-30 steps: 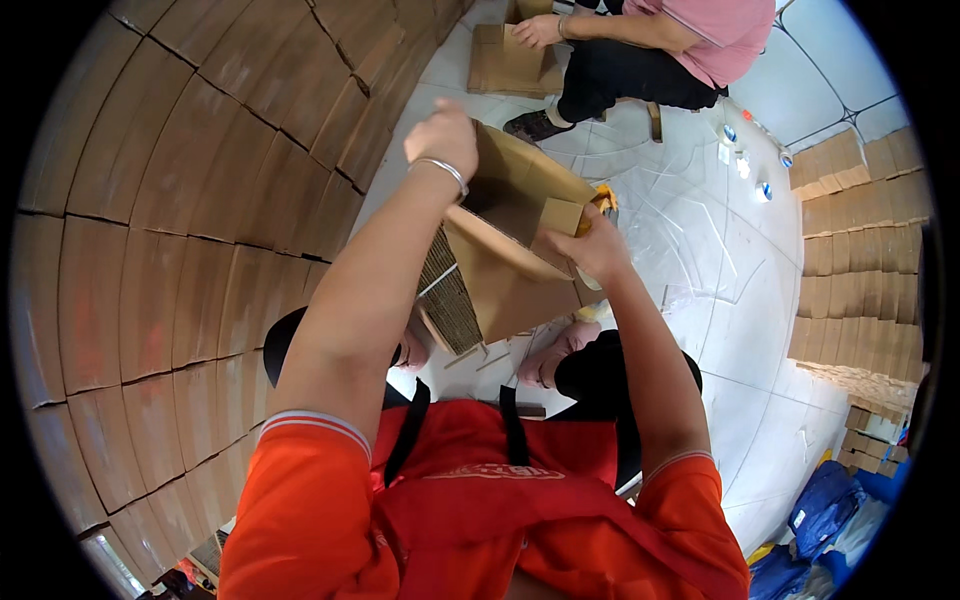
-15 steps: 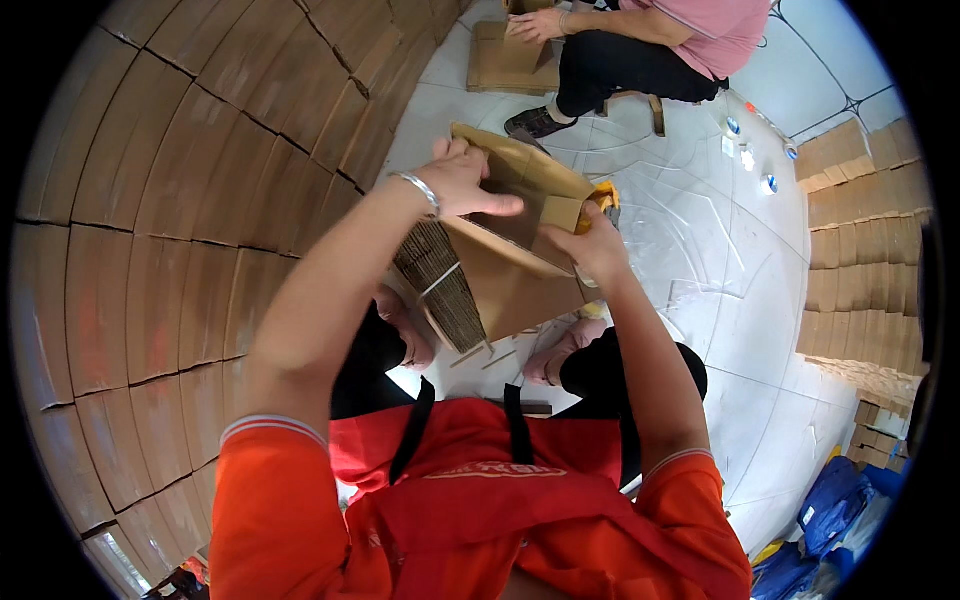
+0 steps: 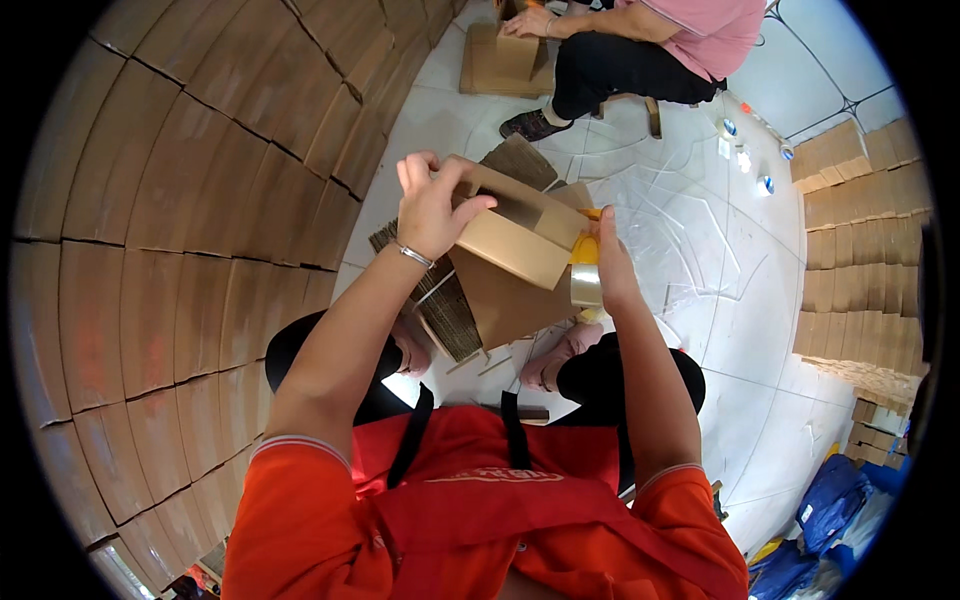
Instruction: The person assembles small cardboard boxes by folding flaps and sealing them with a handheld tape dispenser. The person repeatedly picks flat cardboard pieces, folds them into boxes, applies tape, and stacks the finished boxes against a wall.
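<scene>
A small brown cardboard box (image 3: 513,254) is held slantwise above a pile of flat cardboard, its upper side partly open and dark inside. My left hand (image 3: 430,208) grips its left end, thumb on the near edge and fingers over the far side. At the box's right end my right hand (image 3: 618,268) is closed on a yellow tape dispenser (image 3: 585,247), with a roll of tape showing below it; the fingers are partly hidden. Beneath the box lie a flat cardboard sheet (image 3: 505,315) and a strapped bundle of flattened cardboard (image 3: 448,318).
Tall stacks of cartons (image 3: 150,250) wall in the left side. More stacked cardboard (image 3: 862,260) stands at the right. A co-worker in pink (image 3: 715,40) sits ahead, handling another box (image 3: 500,65). Clear plastic film (image 3: 690,245) and tape rolls (image 3: 766,186) lie on the floor.
The box has been turned and its right-end flap folded in. My right hand has shifted onto the tape dispenser, which now sits against that end. My left hand has moved slightly left.
</scene>
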### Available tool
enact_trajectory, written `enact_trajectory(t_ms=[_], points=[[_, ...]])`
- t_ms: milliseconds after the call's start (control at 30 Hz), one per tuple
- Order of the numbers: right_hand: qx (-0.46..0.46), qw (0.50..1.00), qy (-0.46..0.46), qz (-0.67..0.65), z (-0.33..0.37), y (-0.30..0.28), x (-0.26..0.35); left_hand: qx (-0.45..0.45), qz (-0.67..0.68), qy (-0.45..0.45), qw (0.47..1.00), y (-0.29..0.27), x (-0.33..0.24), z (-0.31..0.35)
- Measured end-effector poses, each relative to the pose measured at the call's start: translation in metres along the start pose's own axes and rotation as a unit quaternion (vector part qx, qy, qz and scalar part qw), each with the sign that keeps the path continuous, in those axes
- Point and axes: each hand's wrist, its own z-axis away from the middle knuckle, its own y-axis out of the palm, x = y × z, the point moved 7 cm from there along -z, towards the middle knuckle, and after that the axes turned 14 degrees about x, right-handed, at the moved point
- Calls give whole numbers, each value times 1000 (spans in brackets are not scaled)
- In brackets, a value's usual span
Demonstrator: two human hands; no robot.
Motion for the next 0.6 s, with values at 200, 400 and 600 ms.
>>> enact_trajectory(t_ms=[200, 400, 600], points=[[-21, 981, -59, 186, 15, 26, 22, 60, 196, 26, 978, 16, 25, -6], [-70, 982, -93, 147, 11, 19, 16, 147, 147, -6, 978, 21, 24, -19], [-28, 984, -74, 158, 35, 35, 34, 136, 168, -47, 975, 4, 9, 11]])
